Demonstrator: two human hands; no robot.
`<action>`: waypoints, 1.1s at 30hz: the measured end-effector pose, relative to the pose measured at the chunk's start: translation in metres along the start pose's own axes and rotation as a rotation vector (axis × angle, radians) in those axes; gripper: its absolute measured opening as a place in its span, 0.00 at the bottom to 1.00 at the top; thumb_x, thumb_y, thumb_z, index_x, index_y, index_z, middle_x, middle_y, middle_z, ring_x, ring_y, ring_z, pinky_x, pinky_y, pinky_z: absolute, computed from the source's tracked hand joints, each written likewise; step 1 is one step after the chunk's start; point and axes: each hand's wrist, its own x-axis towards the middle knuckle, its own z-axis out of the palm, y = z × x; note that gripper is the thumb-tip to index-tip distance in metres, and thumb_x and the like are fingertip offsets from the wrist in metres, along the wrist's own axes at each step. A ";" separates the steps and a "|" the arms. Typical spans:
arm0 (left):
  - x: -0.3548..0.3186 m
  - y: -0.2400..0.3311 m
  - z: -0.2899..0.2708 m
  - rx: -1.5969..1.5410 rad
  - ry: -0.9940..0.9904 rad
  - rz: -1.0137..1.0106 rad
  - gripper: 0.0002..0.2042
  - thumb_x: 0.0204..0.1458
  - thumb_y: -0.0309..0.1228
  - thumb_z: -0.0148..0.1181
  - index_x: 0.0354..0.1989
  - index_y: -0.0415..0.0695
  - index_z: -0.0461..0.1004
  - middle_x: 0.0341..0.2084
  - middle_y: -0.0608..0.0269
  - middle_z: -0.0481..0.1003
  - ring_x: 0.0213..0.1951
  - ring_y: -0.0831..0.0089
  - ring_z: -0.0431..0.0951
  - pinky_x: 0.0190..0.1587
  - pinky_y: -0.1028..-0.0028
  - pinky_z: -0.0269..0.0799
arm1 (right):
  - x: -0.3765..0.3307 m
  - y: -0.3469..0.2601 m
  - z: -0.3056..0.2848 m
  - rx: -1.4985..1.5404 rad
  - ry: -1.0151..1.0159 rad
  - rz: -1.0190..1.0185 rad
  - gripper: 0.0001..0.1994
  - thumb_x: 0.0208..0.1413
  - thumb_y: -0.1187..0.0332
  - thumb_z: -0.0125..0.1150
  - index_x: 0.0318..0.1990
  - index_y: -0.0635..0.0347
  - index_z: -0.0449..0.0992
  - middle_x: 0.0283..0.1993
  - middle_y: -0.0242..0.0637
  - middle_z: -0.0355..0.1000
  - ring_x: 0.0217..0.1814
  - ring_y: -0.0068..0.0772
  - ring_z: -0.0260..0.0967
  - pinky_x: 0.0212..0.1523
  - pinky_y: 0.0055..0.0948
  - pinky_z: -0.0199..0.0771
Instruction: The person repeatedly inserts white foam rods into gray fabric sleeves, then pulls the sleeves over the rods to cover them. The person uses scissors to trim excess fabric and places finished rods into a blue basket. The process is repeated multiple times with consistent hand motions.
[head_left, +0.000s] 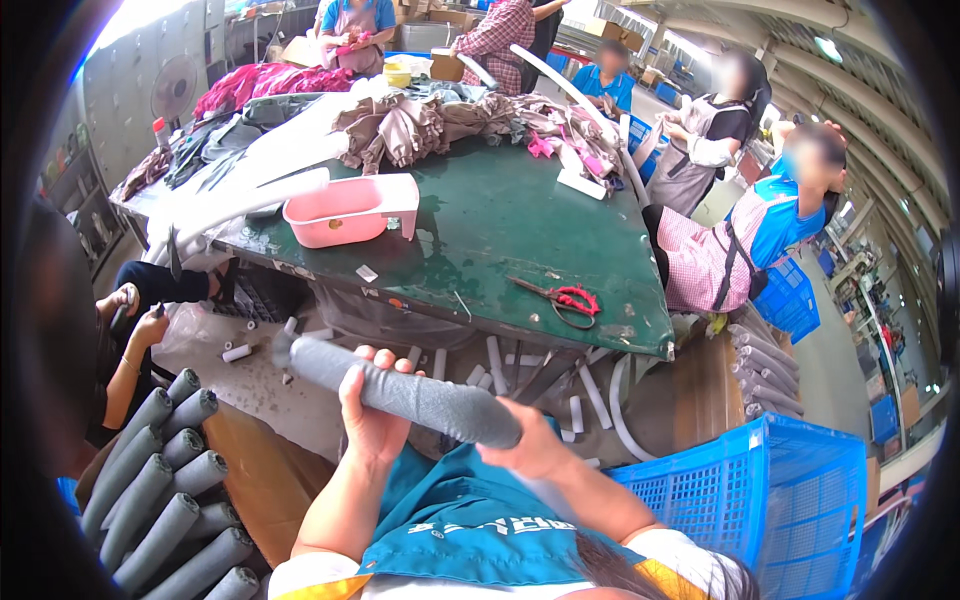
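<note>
In front of my chest I hold a grey fabric-covered tube (400, 392), tilted with its left end higher and farther away. My left hand (376, 418) is closed around its middle from below, fingertips showing over the far side. The near right end rests in my right hand (528, 440), which is closed around it; some of its fingers are hidden. The far left end is slightly blurred. Several similar grey tubes (160, 490) stand packed together at my lower left, beside a brown cardboard sheet (265, 465).
Ahead is a green table (470, 255) bearing red-handled scissors (560, 298), a pink plastic bin (345, 215) and heaped brown cloth (390, 130). A blue crate (700, 480) sits at my right. White tube pieces (497, 365) litter the floor. Co-workers are around the table; a person's hand (150, 328) is at left.
</note>
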 end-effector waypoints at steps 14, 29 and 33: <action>-0.016 0.065 0.033 0.072 -0.312 0.297 0.12 0.40 0.28 0.59 0.30 0.48 0.61 0.21 0.68 0.64 0.30 0.72 0.66 0.52 0.63 0.66 | 0.051 -0.044 0.021 -0.822 0.143 -0.665 0.30 0.27 0.72 0.74 0.46 0.59 0.72 0.32 0.38 0.71 0.31 0.43 0.72 0.32 0.36 0.71; -0.006 0.059 0.029 0.217 -0.255 0.281 0.14 0.38 0.28 0.62 0.31 0.47 0.63 0.24 0.66 0.65 0.32 0.69 0.68 0.51 0.65 0.65 | 0.025 -0.008 -0.012 -0.939 0.047 -0.287 0.31 0.37 0.63 0.74 0.50 0.60 0.67 0.46 0.44 0.70 0.51 0.45 0.69 0.51 0.44 0.67; -0.020 -0.011 0.015 0.430 -0.106 0.147 0.21 0.39 0.32 0.67 0.42 0.45 0.66 0.42 0.61 0.68 0.48 0.67 0.68 0.58 0.65 0.60 | 0.036 -0.042 0.027 -0.734 0.069 -0.590 0.39 0.36 0.63 0.74 0.59 0.62 0.61 0.50 0.46 0.68 0.54 0.49 0.67 0.57 0.48 0.65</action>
